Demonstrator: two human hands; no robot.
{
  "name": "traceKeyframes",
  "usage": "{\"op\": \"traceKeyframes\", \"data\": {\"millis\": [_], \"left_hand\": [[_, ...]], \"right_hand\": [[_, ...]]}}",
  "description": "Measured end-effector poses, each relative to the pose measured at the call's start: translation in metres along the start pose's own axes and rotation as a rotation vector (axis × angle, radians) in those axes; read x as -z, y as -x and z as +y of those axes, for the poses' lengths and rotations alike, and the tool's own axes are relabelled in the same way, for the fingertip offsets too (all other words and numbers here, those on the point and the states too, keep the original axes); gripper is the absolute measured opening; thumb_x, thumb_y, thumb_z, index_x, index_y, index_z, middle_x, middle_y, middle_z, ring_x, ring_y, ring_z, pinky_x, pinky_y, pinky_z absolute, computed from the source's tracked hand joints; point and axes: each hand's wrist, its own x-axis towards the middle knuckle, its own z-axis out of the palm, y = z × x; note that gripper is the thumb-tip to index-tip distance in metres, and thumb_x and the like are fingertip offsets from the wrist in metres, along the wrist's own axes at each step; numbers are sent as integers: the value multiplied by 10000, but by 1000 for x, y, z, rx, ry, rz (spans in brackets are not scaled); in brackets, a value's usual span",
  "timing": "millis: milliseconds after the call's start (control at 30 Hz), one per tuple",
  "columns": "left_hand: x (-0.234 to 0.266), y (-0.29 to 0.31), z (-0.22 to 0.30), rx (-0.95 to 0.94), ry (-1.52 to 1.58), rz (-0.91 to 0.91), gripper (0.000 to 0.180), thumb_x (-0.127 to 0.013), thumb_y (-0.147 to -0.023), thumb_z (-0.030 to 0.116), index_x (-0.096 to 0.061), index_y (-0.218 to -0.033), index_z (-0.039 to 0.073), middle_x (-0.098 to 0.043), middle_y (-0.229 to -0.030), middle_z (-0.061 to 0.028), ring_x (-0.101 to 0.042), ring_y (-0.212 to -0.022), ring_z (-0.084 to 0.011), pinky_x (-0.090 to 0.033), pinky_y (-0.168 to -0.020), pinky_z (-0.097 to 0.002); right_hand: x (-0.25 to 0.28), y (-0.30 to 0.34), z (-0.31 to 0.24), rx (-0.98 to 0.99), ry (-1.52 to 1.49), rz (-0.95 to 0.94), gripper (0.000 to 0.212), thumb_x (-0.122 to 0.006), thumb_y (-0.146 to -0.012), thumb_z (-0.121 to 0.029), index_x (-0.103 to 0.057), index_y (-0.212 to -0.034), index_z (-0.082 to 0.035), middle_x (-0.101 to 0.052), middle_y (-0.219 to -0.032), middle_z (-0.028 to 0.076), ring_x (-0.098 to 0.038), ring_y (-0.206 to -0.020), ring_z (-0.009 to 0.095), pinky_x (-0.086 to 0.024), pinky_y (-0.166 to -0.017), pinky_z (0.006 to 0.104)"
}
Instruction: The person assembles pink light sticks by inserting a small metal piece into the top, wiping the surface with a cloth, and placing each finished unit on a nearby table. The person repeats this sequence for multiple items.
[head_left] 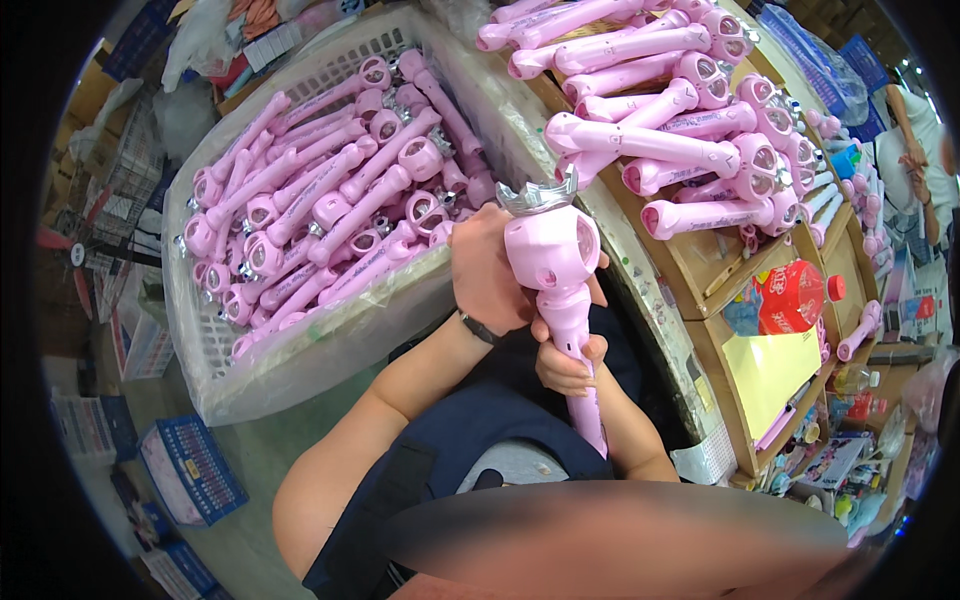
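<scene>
Here, at the centre, a pink toy wand [556,290] stands nearly upright, its silver crown tip [538,194] at 12 o'clock and its handle running down toward 6 o'clock. The left hand [488,272] wraps the wand's bulbous head from the 9 o'clock side, fingers curled tight around it; a dark wristband [480,328] circles the wrist. The right hand [567,365] sits lower, fingers closed on the handle just below the head.

Packages and labels: blue-and-white printed cartons [190,470] lie on the floor at 8 o'clock; a red round-shaped packet [790,297] and a yellow sheet [775,370] rest on the wooden counter [705,262] at 3 o'clock; small coloured packets [830,465] cluster at 4 o'clock, their print too small to make out.

Containers: a white plastic basket [300,345], at 10 o'clock, is filled with loosely heaped pink wands [330,190]. At 1 o'clock, further pink wands [660,100] are stacked in rows on the counter, heads pointing toward 3 o'clock. The held wand is between the basket and this stack, touching neither.
</scene>
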Motion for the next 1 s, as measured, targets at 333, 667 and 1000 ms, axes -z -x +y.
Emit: {"op": "traceKeyframes", "data": {"millis": [333,667,1000], "left_hand": [[10,-5,30,593,1134,-335,652,-364,-967,592,-490,-1226,7,-618,-1078,-118,-621,-881,-177,-522,-719,-273],[5,5,13,604,865,-210,705,-413,-944,630,-469,-1291,18,-589,-1189,-194,-634,-960,-259,-542,-742,-303],[18,-7,-6,160,-208,-60,282,-634,-746,-17,-622,-1027,11,-589,-1073,-156,-570,-1014,-335,-462,-893,-393]], "right_hand": [[-18,2,-6,1,190,325,647,-667,-862,-354,-418,-1301,50,-539,-639,112,-517,-427,172,-442,-384,276],[-55,-20,-5,124,1007,1009,450,-563,-964,-401,-487,-1184,-16,-615,-800,94,-588,-550,141,-503,-522,254],[-60,-34,-9,15,1597,1249,471,-709,-872,-275,-474,-1154,20,-578,-820,49,-573,-567,106,-485,-516,261]]}}
